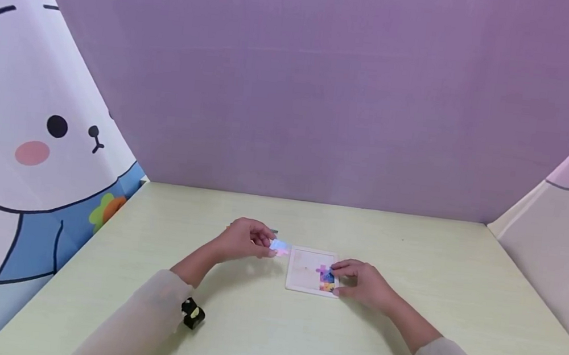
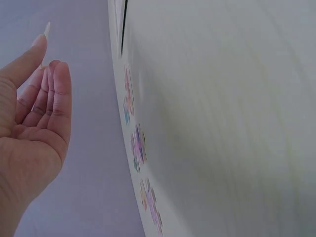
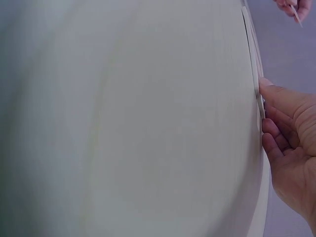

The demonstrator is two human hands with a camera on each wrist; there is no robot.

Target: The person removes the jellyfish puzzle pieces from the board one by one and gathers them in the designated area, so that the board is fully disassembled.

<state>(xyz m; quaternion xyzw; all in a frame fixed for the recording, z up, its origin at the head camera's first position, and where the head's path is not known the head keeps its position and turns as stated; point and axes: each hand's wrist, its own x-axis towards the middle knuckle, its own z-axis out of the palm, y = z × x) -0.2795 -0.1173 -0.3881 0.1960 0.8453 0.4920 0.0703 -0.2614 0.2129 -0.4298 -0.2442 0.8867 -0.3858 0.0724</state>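
My left hand [image 1: 250, 239] pinches a light blue and pink jigsaw piece [image 1: 280, 248] between thumb and fingers, raised just left of a white square puzzle tray [image 1: 302, 276]. In the left wrist view that piece shows only as a thin edge at the fingertips. My right hand [image 1: 368, 285] holds the tray's right edge, with bent fingers at the upper part and the thumb lower down. Several joined colourful pieces [image 1: 327, 280] lie inside the tray along its right side, partly covered by the right fingertips.
Several loose jigsaw pieces [image 2: 138, 148] lie on the pale table [image 1: 249, 334] beside the left hand, mostly hidden behind it in the head view. A purple wall panel [image 1: 324, 90] rises at the table's back edge. A cartoon-printed curtain [image 1: 22, 118] hangs on the left.
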